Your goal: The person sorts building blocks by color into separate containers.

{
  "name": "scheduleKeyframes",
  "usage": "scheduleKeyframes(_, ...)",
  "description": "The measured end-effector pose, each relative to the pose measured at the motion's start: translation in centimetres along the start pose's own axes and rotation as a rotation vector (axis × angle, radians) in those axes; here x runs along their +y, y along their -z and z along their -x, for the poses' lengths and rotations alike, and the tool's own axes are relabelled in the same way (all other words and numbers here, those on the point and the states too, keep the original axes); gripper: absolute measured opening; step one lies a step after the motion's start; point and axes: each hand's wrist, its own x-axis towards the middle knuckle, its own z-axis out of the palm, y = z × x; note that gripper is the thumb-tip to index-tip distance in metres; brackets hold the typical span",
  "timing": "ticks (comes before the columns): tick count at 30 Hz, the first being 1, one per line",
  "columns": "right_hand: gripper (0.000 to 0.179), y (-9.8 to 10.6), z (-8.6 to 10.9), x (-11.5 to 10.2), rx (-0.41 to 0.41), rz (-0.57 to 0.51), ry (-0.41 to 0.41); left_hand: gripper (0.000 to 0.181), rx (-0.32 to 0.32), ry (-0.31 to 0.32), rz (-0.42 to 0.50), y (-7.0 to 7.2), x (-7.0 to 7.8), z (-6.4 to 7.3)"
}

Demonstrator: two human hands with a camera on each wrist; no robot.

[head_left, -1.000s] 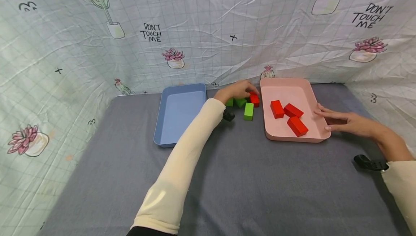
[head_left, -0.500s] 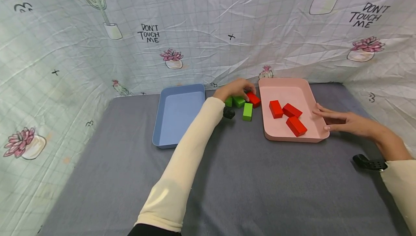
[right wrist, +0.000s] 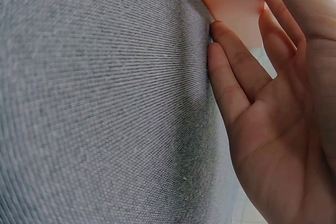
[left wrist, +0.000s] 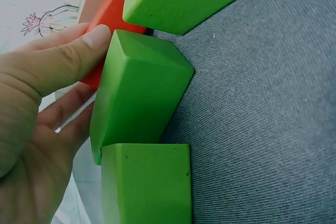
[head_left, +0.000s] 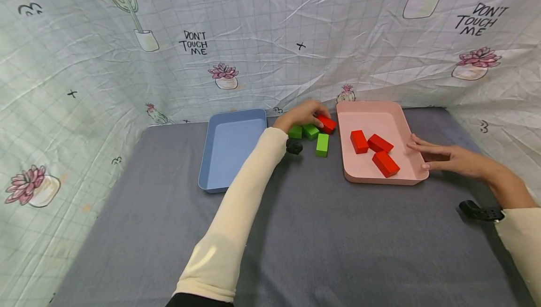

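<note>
With thumb and fingers, my left hand (head_left: 305, 113) pinches a red block (head_left: 328, 124) just left of the pink tray (head_left: 372, 113). Three green blocks lie beside that hand: one block (head_left: 322, 145) in front, another block (head_left: 311, 131) close under the fingers, a third block (head_left: 295, 132) by the wrist. In the left wrist view the thumb lies on the red block (left wrist: 116, 11), partly behind a green block (left wrist: 142, 82). My right hand (head_left: 458, 160) rests its extended fingers against the tray's right side. Red blocks (head_left: 386, 164) lie loose inside the tray.
A blue tray (head_left: 230, 149) stands left of the blocks, its front right corner overlapped by my left sleeve (head_left: 236, 222). Grey cloth (head_left: 338, 241) covers the table. A printed curtain (head_left: 262, 30) rises directly behind both trays.
The left hand has taken hold of the red block, which has turned and shifted slightly left and up. My right hand keeps its place at the pink tray.
</note>
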Motion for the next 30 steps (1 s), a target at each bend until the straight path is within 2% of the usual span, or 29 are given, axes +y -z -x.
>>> scheduleKeyframes(3,0.068,0.0,0.0,0.0,0.001,0.009,-0.004,0.033,-0.003,0.009,0.001,0.0,0.1,0.2)
scheduleKeyframes(8,0.067,-0.1,0.1,-0.1,0.014,0.058,0.013,0.034,0.007,0.052,0.083,-0.2,0.3,0.6)
scheduleKeyframes(13,0.068,0.0,0.1,-0.2,-0.001,0.007,-0.006,0.036,0.023,0.058,0.148,-0.4,0.3,0.9)
scheduleKeyframes(22,0.069,0.1,0.0,-0.2,-0.011,-0.003,-0.018,0.036,0.051,-0.003,0.249,-0.5,0.2,1.5)
scheduleKeyframes(26,0.069,0.1,-0.1,0.0,-0.014,-0.013,-0.011,0.037,0.046,-0.033,0.235,-0.3,0.2,1.8)
scheduleKeyframes(30,0.068,0.1,-0.1,0.1,-0.013,-0.026,-0.005,0.035,0.070,-0.041,0.220,-0.3,0.4,1.9)
